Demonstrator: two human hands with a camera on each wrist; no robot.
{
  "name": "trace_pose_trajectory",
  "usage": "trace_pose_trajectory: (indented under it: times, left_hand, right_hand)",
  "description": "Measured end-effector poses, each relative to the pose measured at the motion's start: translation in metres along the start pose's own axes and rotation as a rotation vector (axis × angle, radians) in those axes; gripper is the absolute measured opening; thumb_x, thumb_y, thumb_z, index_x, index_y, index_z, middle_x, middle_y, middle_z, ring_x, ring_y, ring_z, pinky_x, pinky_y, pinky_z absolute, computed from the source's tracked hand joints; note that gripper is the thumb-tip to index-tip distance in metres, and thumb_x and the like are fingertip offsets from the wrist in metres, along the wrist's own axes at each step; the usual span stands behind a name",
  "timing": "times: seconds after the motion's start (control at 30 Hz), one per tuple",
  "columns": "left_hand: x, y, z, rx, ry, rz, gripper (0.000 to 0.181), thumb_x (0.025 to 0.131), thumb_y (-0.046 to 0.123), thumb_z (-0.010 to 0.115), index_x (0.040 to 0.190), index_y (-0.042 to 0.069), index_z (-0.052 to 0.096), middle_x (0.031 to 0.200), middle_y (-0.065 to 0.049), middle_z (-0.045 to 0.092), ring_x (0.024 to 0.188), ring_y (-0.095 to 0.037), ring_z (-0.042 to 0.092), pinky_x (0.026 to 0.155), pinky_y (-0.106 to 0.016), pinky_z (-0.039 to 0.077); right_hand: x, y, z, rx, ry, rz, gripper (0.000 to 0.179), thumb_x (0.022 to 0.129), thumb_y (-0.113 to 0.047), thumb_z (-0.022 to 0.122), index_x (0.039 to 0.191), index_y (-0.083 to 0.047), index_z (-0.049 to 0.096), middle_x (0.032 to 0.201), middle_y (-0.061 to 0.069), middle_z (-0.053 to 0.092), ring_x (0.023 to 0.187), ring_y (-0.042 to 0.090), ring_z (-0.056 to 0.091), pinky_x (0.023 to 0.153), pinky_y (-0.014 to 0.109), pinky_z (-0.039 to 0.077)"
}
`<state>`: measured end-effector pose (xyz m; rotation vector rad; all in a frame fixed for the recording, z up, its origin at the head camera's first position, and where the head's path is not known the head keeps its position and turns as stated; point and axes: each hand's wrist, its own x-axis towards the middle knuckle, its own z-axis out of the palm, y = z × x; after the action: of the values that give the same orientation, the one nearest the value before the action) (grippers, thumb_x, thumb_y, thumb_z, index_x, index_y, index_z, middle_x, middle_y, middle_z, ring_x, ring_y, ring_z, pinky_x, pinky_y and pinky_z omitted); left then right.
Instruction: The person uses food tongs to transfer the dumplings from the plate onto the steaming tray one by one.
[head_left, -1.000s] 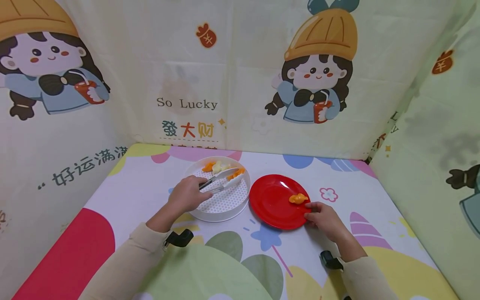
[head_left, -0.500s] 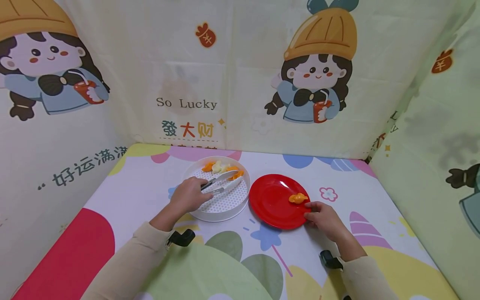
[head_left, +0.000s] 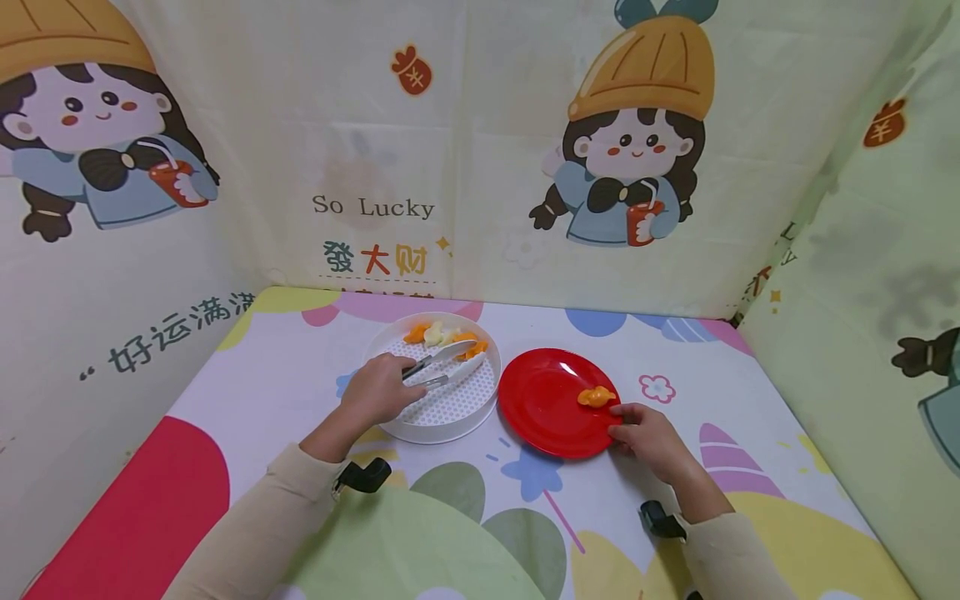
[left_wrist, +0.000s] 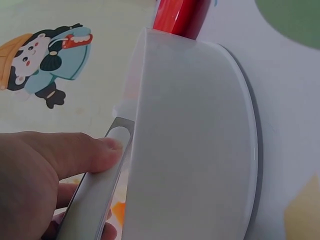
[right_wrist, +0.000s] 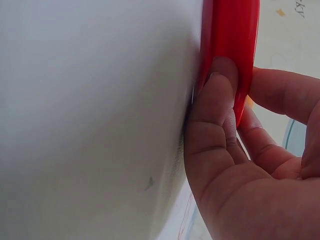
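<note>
My left hand holds a pair of metal tongs over a round white steamer tray with a perforated base. The tips of the tongs lie at an orange piece by the tray's far right wall; whether they touch it I cannot tell. A pale piece and another orange piece lie along the far wall. In the left wrist view, the thumb presses on a tong arm. My right hand pinches the right rim of a red plate, which bears one orange, dumpling-like piece.
The tray and plate stand side by side on a patterned tablecloth. Behind them rises a printed cloth wall, with others at left and right. A black wrist camera sits at the left cuff.
My left hand and the tongs have shifted slightly right, with the tips a little lower. The orange piece beside the tips looks slightly displaced. My right hand and the plate stay put.
</note>
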<state>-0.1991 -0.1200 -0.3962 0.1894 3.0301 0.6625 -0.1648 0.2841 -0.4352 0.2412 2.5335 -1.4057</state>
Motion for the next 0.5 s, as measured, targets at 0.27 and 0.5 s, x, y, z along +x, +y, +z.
trace_pose_trajectory:
  times: [0.27,0.5]
  left_hand:
    - [-0.0019,0.003,-0.0022,-0.02,0.002,-0.018,0.054,0.085,0.032,0.077,0.13,0.004,0.067,0.115,-0.015,0.066,0.09,-0.026,0.055,0.067,-0.033,0.05]
    - [-0.003,0.0086,-0.0082,-0.022,0.012,-0.014,0.056,0.085,0.033,0.077,0.132,0.005,0.066,0.112,-0.015,0.065,0.088,-0.026,0.055,0.064,-0.032,0.049]
  right_hand:
    - [-0.0005,-0.001,-0.0006,-0.007,0.0,0.009,0.046,0.096,-0.01,0.064,0.137,0.006,0.049,0.127,0.024,0.054,0.093,0.025,0.059,0.078,0.034,0.057]
    - [0.0,-0.0011,-0.0017,-0.012,-0.003,0.013,0.046,0.096,-0.01,0.064,0.137,0.006,0.049,0.126,0.024,0.054,0.092,0.025,0.059,0.077,0.034,0.058]
